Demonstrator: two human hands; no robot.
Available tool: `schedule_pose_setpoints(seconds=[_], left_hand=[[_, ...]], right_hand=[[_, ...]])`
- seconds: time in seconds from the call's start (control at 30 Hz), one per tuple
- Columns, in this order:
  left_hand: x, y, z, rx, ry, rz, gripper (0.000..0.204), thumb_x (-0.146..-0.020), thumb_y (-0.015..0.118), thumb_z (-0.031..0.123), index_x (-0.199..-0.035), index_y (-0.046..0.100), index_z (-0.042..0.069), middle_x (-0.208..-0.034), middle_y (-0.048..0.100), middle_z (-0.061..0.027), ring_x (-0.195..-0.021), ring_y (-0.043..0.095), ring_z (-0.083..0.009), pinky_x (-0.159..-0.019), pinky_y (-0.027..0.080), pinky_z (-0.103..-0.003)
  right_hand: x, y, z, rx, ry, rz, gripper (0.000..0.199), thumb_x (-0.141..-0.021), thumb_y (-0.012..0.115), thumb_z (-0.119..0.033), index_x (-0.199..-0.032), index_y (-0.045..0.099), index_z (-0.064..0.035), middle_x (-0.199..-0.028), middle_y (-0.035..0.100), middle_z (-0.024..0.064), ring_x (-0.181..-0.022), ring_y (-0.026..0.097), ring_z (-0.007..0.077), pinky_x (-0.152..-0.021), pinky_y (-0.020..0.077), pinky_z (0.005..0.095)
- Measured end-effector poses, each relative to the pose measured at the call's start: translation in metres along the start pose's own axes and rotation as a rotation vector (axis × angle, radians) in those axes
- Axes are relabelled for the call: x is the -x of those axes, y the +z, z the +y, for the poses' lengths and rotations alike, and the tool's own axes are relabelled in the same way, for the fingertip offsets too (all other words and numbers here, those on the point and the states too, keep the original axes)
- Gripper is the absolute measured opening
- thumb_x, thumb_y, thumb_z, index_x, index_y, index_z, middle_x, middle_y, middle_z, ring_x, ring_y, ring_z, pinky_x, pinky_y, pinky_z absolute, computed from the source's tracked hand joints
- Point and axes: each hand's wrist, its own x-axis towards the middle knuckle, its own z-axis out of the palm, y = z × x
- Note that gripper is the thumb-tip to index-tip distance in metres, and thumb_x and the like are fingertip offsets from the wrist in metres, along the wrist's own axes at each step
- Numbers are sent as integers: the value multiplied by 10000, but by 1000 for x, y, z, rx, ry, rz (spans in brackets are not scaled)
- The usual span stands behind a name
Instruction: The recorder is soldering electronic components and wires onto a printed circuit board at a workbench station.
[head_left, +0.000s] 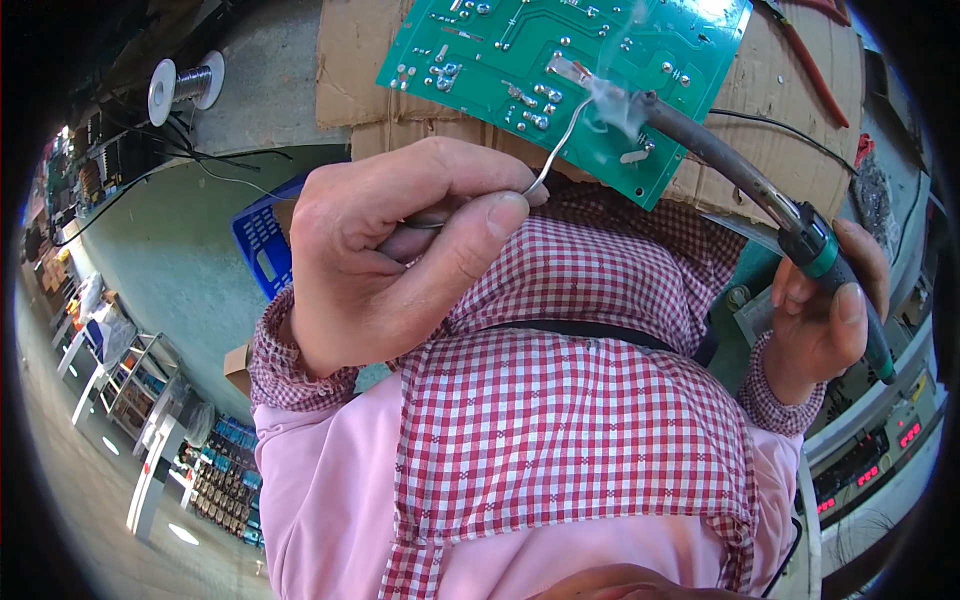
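Note:
A green circuit board [480, 75] lies solder side up on brown cardboard. Between thumb and forefinger, my left hand [400, 250] pinches a thin solder wire [562, 140], which bends up to the board. My right hand [825, 310] is closed round the dark handle of a soldering iron [745, 180]. The iron's long metal shaft reaches left over the board, its tip beside the wire's end. White smoke rises there and blurs the exact point of contact. Shiny solder blobs dot the board around it.
A spool of solder [187, 85] stands on the bench at upper left, with black cables near it. Pliers with red handles [808, 65] rest on the cardboard [775, 110] at upper right. A blue plastic basket [262, 240] sits below the bench. Red-lit displays [868, 475] are at lower right.

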Motion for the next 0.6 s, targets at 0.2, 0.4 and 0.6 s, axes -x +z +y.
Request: schedule_pose_setpoints(seconds=[0.2,0.4,0.6], left_hand=[[-3,2,-5,3,52,10,137,-834,611,62,-904,644,-51,-777,652,-58,-521,466,-30,-470,330,-165],[-2,2,-1,-2,-15,13,139,-838,619,76,-907,646,-42,-822,669,-82,-560,517,-46,-512,389,-172],[-4,3,-11,-15,158,-2,141,-839,612,58,-924,637,-51,-839,674,-110,-584,546,-67,-533,420,-188]], right_hand=[[-4,-8,0,-2,31,-58,553,-790,631,-333,-1099,510,110,-731,548,135,-499,501,123,-442,394,216],[-14,-10,5,-70,-54,-192,512,-794,655,-343,-1109,532,42,-802,510,122,-518,462,106,-431,360,206],[-17,-12,6,-71,-126,-312,449,-815,639,-339,-1118,551,-19,-792,486,102,-587,464,121,-461,355,211]])
